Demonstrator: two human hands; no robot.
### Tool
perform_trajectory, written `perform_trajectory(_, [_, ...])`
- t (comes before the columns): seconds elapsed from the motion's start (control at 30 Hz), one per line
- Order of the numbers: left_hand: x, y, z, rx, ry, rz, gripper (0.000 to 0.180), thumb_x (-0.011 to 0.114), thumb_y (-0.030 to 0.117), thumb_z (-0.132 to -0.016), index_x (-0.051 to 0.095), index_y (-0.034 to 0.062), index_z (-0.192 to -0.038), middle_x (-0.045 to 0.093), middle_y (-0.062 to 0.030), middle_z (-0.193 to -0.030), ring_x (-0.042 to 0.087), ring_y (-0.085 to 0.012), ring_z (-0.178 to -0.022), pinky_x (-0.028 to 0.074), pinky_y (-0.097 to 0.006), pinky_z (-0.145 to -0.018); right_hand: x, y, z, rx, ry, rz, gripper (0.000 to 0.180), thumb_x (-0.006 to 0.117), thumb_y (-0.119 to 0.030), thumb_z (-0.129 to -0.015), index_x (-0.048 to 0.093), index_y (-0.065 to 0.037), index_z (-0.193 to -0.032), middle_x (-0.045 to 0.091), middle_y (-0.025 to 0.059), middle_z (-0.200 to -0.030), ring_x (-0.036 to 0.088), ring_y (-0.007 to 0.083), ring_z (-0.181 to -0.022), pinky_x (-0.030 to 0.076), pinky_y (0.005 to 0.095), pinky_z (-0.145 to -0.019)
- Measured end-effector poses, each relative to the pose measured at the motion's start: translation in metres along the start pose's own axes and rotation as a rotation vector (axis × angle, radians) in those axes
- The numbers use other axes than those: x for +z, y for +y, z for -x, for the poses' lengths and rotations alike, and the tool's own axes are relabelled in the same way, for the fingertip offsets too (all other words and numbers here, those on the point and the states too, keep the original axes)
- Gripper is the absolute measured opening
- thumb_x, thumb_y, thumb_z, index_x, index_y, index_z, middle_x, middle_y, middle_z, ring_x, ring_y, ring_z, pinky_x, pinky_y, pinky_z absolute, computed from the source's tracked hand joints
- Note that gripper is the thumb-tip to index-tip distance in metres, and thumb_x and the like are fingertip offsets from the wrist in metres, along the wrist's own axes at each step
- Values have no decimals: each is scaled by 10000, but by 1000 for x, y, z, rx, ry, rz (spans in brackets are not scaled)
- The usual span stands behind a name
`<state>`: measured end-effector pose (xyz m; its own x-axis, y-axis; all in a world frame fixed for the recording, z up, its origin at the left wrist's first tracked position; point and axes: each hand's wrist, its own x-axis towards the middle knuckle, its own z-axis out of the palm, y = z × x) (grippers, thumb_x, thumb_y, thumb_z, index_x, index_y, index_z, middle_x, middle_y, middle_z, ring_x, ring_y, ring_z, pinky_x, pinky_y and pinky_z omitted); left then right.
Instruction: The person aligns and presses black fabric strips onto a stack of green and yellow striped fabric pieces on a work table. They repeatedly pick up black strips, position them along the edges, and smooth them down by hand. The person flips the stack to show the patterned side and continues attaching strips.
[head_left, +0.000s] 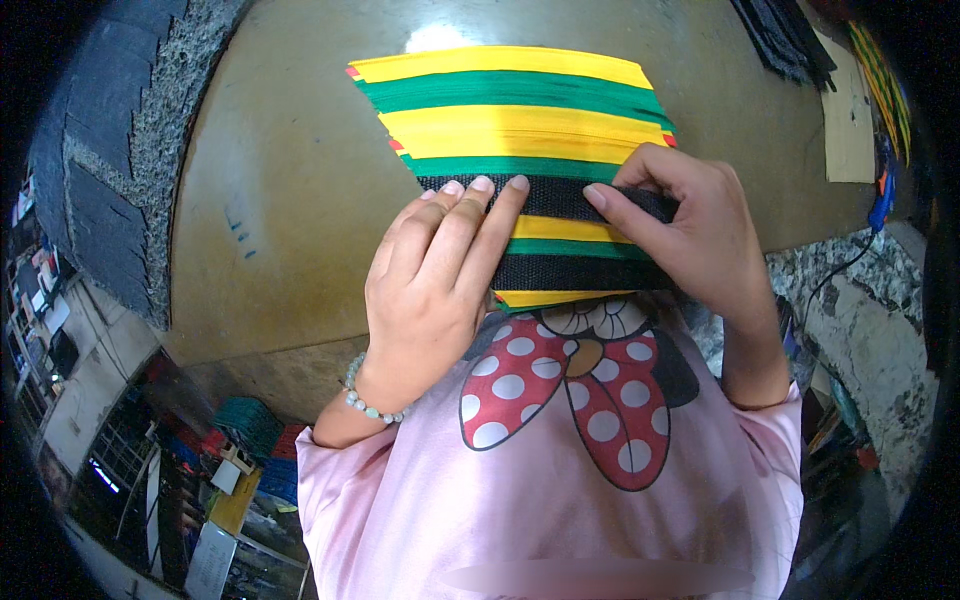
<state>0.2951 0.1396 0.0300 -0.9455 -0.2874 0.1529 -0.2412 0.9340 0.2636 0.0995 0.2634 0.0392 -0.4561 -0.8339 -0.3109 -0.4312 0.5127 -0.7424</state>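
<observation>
A yellow and green striped fabric piece (500, 120) lies on the table in front of me, with small red bits at its side edges. Across it runs a black webbing strap (555, 197). A second black strap (580, 272) crosses lower down, closer to my body. My left hand (430, 240) rests flat, fingers stretched out, their tips on the upper strap at its left part. Between thumb and fingers, my right hand (700, 220) pinches that same strap near its right end. The right fingertips are partly hidden behind the hand.
The brown tabletop (280, 200) spreads around the fabric. Dark grey sheets (100, 190) line the left side. At the right are black strips (785, 50), a cardboard piece (848, 120), yellow-green strips (882, 80) and a blue tool (882, 200) with a cable. A green crate (245, 425) stands lower left.
</observation>
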Motion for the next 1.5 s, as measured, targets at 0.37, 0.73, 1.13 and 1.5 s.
perform_trajectory(0.37, [-3,2,-4,-25,-3,17,482,591,112,-775,646,70,-1252,628,-83,-1074,583,-237,-973,507,-364,-897,0,1,-1,-90,27,46,247,739,-247,-839,656,-22,-783,642,123,-664,631,258,-581,463,358,-543])
perform_trajectory(0.73, [6,15,-14,-63,162,132,393,700,46,-730,681,62,-1122,615,-71,-1031,593,-260,-946,485,-379,-801,7,8,-1,-215,101,122,242,750,-206,-845,630,-7,-778,630,126,-642,623,219,-545,452,324,-515])
perform_trajectory(1.13, [19,24,-13,-29,102,214,418,717,66,-722,688,87,-1139,637,-41,-1069,612,-218,-975,500,-345,-815,-26,8,23,47,106,169,246,735,-223,-866,642,3,-839,636,116,-678,622,164,-599,445,304,-549])
perform_trajectory(1.5, [15,29,-17,-18,11,39,521,697,117,-725,679,189,-1241,622,-1,-1040,590,-173,-907,477,-303,-774,-23,24,25,26,98,87,302,694,-344,-880,646,-49,-833,651,150,-736,660,343,-696,487,427,-619])
